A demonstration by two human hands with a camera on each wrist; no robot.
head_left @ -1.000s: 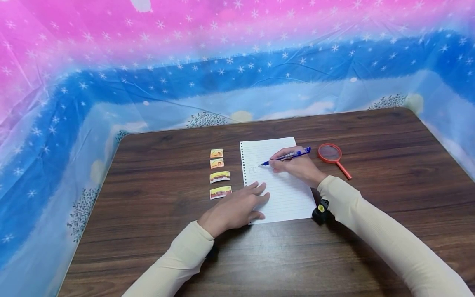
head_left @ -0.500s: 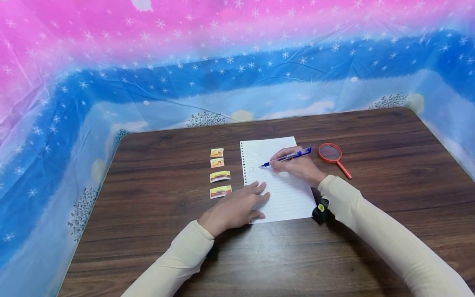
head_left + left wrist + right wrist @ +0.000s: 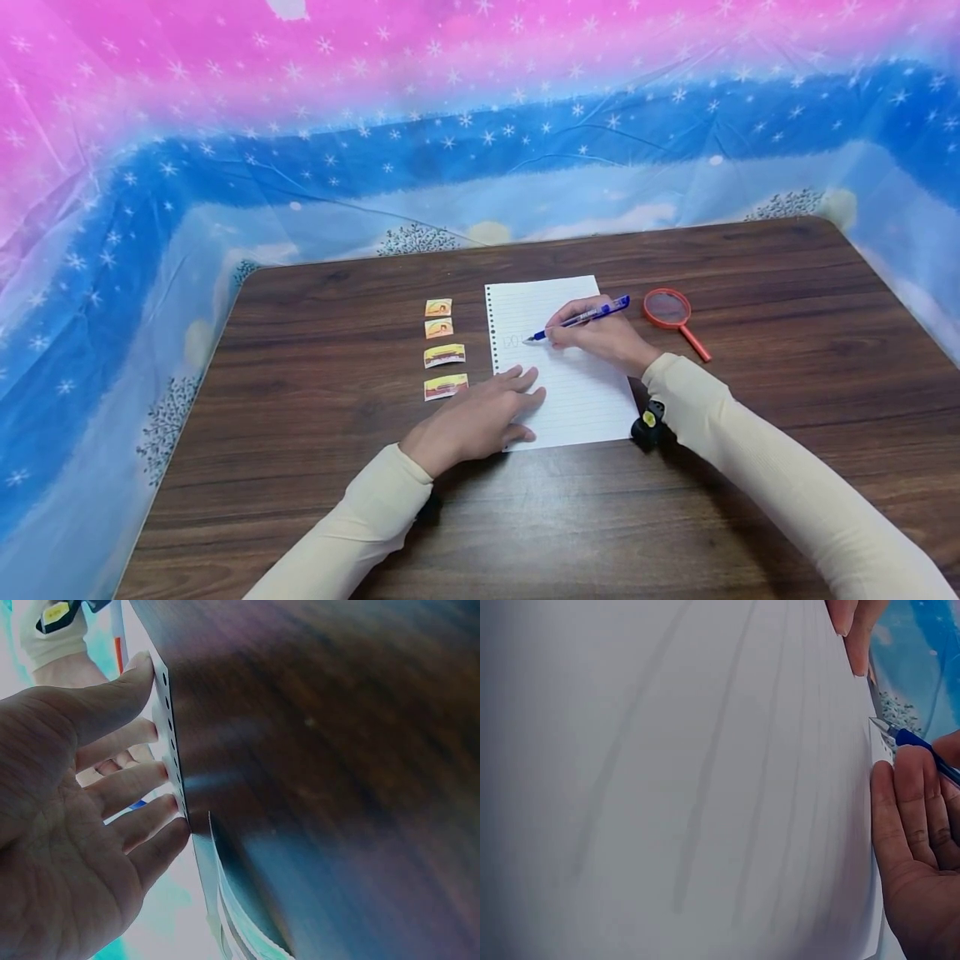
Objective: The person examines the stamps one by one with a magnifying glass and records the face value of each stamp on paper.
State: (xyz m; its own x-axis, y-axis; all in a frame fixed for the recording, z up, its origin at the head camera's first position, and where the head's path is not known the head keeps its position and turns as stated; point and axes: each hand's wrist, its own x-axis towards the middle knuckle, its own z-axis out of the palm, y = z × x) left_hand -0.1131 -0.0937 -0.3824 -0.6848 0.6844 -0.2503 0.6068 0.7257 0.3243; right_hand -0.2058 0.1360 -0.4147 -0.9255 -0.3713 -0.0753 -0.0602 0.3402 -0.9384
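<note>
- right hand (image 3: pixel 600 337) pinches pen (image 3: pixel 588 316), seemingly touching paper (image 3: pixel 577 400); a jolt could spoil writing (image 3: pixel 512 342)
- left hand (image 3: pixel 480 417), fingers spread (image 3: pixel 532 400), rests there; lifting might let paper slide

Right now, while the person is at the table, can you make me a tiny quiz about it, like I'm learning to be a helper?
1. Fill in: the blue pen is gripped by the person's ____ hand.
2. True or false: the red magnifying glass lies to the right of the lined paper.
3. How many small picture cards lie to the left of the paper? A) two B) four C) six

Key: 1. right; 2. true; 3. B.
</note>
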